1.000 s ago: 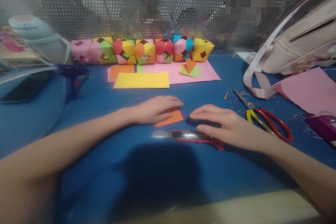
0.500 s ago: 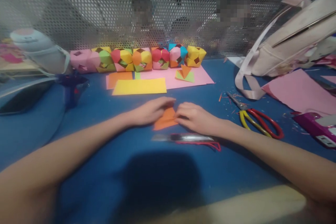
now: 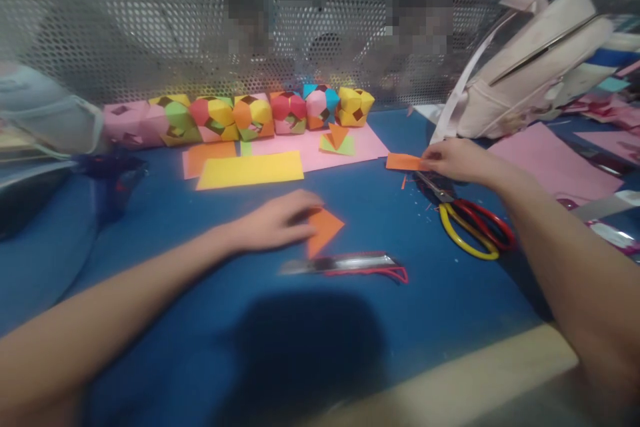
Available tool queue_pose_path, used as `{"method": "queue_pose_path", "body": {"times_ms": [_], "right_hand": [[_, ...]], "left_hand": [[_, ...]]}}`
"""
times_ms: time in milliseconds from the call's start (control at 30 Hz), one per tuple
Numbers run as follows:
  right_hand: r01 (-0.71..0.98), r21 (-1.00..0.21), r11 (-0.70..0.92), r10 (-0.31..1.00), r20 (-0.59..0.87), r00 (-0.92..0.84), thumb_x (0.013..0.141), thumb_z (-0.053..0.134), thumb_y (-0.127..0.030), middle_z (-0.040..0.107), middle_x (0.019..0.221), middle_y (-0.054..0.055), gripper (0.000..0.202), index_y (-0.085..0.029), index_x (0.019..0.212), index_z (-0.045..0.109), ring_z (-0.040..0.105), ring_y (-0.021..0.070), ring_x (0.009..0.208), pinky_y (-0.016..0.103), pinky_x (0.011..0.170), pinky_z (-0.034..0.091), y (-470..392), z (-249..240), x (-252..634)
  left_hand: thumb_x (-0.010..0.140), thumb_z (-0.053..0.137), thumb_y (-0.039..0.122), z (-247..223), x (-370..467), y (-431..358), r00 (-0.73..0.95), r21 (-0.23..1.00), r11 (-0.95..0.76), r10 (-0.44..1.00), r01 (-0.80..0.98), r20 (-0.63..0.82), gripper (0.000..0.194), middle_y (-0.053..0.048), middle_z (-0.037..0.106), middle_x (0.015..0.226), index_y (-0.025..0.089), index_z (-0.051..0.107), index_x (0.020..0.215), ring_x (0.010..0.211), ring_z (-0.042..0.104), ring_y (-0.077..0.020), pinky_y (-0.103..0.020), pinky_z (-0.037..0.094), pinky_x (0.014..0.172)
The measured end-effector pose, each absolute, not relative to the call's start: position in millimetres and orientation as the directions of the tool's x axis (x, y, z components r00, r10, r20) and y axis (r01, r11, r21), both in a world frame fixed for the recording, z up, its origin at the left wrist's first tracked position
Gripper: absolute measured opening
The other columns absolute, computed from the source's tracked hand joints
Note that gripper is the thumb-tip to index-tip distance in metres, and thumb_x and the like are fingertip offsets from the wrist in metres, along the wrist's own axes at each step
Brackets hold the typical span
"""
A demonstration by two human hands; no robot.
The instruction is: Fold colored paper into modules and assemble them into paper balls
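Note:
An orange sheet folded to a point (image 3: 326,229) lies on the blue tabletop, its tip to the right. My left hand (image 3: 283,220) holds it at its left edge, thumb and fingers curved around that side and hiding part of it. Farther right, my right hand (image 3: 463,159) pinches the end of a small orange paper strip (image 3: 403,161) just above the scissors. Those scissors (image 3: 473,223), with one yellow and one red handle, lie below that hand. A box cutter (image 3: 357,263) with a red cord rests in front of the folded sheet.
Along the perforated metal panel (image 3: 200,33) stands a row of colourful folded paper balls (image 3: 213,119). Yellow paper (image 3: 253,170) and pink paper (image 3: 367,140) lie before them. A light backpack (image 3: 535,67) stands at right, a bottle (image 3: 45,107) at left. Paper scraps lie by the scissors.
My right hand has left the folded orange sheet and moved right and away from me to the orange strip. The view has turned slightly right. My left hand stays at the sheet, whose tip now shows.

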State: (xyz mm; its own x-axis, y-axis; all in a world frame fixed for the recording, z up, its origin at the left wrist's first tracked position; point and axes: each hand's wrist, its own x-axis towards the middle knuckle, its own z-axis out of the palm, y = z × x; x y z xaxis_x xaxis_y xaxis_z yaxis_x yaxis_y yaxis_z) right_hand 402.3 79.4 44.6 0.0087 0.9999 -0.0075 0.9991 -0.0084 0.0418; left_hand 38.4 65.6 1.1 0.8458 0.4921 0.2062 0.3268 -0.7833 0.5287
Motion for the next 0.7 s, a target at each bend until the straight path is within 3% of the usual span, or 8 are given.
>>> {"method": "queue_pose_path", "body": {"times_ms": [100,167,233,300,367,467,567,700], "right_hand": [[0.993,0.114,0.006,0.991,0.131,-0.021,0.089,0.050,-0.028,0.065,0.108,0.022,0.034,-0.005,0.108,0.066,0.061,0.0332,0.100,0.040,0.081,0.045,78,38,397],[0.992,0.103,0.068,0.976,0.200,-0.088,0.089,0.051,-0.030,0.063,0.114,0.020,0.035,-0.008,0.114,0.064,0.059,0.0327,0.106,0.041,0.087,0.045,72,34,376],[0.940,-0.012,0.341,0.916,0.230,-0.329,0.090,0.051,-0.029,0.065,0.113,0.017,0.030,-0.010,0.109,0.066,0.059,0.0292,0.107,0.041,0.092,0.045,63,28,347],[0.774,-0.124,0.621,0.779,0.204,-0.592,0.091,0.052,-0.031,0.063,0.119,0.014,0.033,-0.012,0.117,0.062,0.057,0.0261,0.111,0.041,0.096,0.045,52,22,318],[0.661,-0.164,0.732,0.680,0.221,-0.699,0.090,0.055,-0.035,0.059,0.127,0.014,0.040,-0.014,0.124,0.058,0.055,0.0269,0.115,0.044,0.096,0.045,42,14,295],[0.583,-0.195,0.789,0.614,0.286,-0.735,0.090,0.057,-0.031,0.060,0.125,0.014,0.039,-0.014,0.124,0.057,0.057,0.0258,0.111,0.044,0.093,0.047,36,1,278],[0.557,-0.209,0.804,0.589,0.410,-0.696,0.093,0.050,-0.025,0.068,0.110,0.012,0.024,-0.014,0.108,0.067,0.062,0.0228,0.098,0.041,0.086,0.050,38,-9,273],[0.562,-0.191,0.805,0.563,0.543,-0.623,0.095,0.046,-0.022,0.071,0.099,0.011,0.026,-0.015,0.093,0.070,0.063,0.0203,0.090,0.037,0.079,0.051,43,-13,269]], "left_hand": [[0.089,0.054,0.039,1,38,66,0.860,0.504,-0.810,0.458,0.299,0.225,0.040,-0.015,0.056,0.127,0.015,0.054,0.121,0.118,0.054,-0.0235,-0.039,0.046,0.100],[0.091,0.051,0.037,0,38,66,0.854,0.502,-0.810,0.465,0.304,0.234,0.039,-0.015,0.055,0.128,0.015,0.053,0.123,0.120,0.052,-0.0230,-0.040,0.045,0.101],[0.093,0.047,0.033,-1,37,67,0.838,0.504,-0.799,0.493,0.329,0.235,0.037,-0.015,0.054,0.130,0.015,0.052,0.124,0.122,0.051,-0.0220,-0.040,0.043,0.104],[0.094,0.043,0.031,-1,37,68,0.827,0.505,-0.789,0.513,0.349,0.229,0.035,-0.014,0.053,0.131,0.015,0.051,0.125,0.123,0.049,-0.0215,-0.040,0.041,0.105],[0.095,0.041,0.029,-1,37,68,0.827,0.509,-0.789,0.512,0.346,0.232,0.034,-0.014,0.053,0.131,0.016,0.050,0.125,0.123,0.050,-0.0211,-0.041,0.041,0.106],[0.094,0.040,0.027,-2,37,69,0.822,0.521,-0.785,0.514,0.336,0.244,0.034,-0.013,0.055,0.129,0.018,0.050,0.125,0.121,0.051,-0.0211,-0.041,0.041,0.105],[0.093,0.043,0.031,-2,37,69,0.785,0.551,-0.748,0.569,0.370,0.245,0.035,-0.012,0.056,0.128,0.018,0.050,0.125,0.120,0.052,-0.0221,-0.042,0.042,0.105],[0.090,0.050,0.041,-1,38,66,0.711,0.651,-0.649,0.663,0.393,0.232,0.043,-0.013,0.054,0.129,0.019,0.048,0.126,0.115,0.056,-0.0232,-0.043,0.045,0.101]]}}
